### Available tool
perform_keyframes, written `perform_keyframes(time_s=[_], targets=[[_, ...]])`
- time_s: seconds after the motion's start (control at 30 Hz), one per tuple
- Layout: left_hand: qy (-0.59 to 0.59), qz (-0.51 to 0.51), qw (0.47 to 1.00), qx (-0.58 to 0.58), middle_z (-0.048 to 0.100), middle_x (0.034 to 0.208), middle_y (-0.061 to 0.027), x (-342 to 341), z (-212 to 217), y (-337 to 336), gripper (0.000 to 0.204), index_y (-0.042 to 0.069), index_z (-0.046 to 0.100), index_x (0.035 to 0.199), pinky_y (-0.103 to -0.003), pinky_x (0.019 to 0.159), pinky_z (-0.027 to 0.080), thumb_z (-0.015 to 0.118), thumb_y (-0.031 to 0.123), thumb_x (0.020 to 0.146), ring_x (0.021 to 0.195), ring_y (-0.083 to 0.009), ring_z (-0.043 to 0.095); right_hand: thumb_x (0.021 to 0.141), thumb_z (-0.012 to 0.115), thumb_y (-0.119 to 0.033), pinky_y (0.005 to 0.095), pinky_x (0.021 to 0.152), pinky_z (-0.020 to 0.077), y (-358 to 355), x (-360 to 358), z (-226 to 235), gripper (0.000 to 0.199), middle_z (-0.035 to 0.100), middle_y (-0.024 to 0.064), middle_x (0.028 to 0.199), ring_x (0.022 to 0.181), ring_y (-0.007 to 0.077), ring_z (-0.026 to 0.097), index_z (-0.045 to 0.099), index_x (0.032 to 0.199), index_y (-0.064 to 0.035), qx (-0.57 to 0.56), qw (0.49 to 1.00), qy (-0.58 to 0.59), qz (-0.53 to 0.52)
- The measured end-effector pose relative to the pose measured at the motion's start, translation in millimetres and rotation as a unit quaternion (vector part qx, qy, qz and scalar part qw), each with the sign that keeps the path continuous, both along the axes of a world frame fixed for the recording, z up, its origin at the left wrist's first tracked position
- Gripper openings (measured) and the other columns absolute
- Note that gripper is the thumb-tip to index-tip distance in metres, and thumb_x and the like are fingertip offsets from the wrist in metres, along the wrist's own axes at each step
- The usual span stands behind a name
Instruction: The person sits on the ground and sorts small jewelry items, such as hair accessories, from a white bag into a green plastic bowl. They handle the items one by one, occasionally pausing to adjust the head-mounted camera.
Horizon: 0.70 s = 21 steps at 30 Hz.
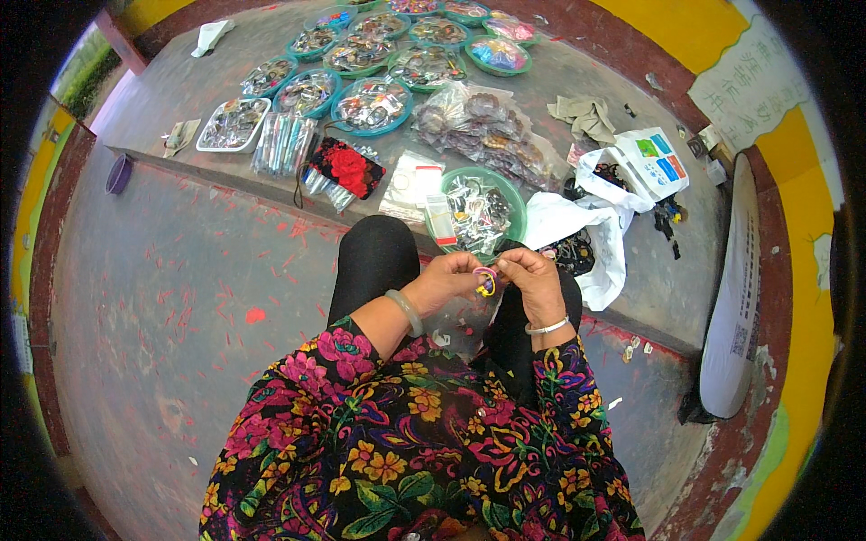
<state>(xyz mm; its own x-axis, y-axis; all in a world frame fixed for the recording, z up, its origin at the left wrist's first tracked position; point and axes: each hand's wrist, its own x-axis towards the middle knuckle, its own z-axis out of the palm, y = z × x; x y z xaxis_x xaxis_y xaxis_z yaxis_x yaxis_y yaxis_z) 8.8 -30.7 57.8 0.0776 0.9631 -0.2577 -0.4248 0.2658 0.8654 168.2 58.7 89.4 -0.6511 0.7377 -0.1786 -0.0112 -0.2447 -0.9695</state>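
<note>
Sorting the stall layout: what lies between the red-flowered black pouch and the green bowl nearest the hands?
In the head view, a flat clear packet with a white card lies between the pouch and the green bowl.

floor (180,298): looking like rough, matt concrete, red paint flaking
bags (586,225): showing thin glossy plastic
bangle (406,311): appearing smooth, glassy
</note>
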Motion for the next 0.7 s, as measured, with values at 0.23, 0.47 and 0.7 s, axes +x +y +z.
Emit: perform_keyframes(time_s=[0.23,0.47,0.7], targets=[[0.03,0.03,0.999,0.012,0.058,0.082,0.0,0,-2,0,0.011,0.006,0.054,0.09,-0.021,0.062,0.048,0.058,0.015,0.085,0.07,-0.006,0.055,0.079,0.062,-0.004,0.0185,0.064,0.0433,-3,-2,2,0.01,0.06,-0.0001,0.077,0.07,0.0057,0.054,0.059,0.089,-0.0012,0.016,1.0,0.013,0.016],[0.041,0.053,0.996,0.065,0.057,0.08,-0.0008,8,-10,-1,0.009,0.005,0.05,0.088,-0.021,0.059,0.047,0.057,0.006,0.083,0.069,-0.0069,0.055,0.075,0.064,-0.002,0.0181,0.055,0.0422,-7,-3,-7,0.015,0.056,-0.0033,0.075,0.063,0.0023,0.05,0.057,0.088,-0.0042,0.115,0.99,-0.061,0.045],[0.102,0.114,0.986,0.062,0.053,0.074,0.0003,10,0,-2,0.013,0.004,0.048,0.083,-0.02,0.055,0.045,0.06,0.005,0.079,0.065,-0.0045,0.052,0.072,0.062,-0.004,0.0205,0.057,0.0436,-11,-5,1,0.017,0.057,-0.0002,0.073,0.064,0.0049,0.052,0.057,0.088,-0.0023,0.178,0.975,-0.119,0.066]])
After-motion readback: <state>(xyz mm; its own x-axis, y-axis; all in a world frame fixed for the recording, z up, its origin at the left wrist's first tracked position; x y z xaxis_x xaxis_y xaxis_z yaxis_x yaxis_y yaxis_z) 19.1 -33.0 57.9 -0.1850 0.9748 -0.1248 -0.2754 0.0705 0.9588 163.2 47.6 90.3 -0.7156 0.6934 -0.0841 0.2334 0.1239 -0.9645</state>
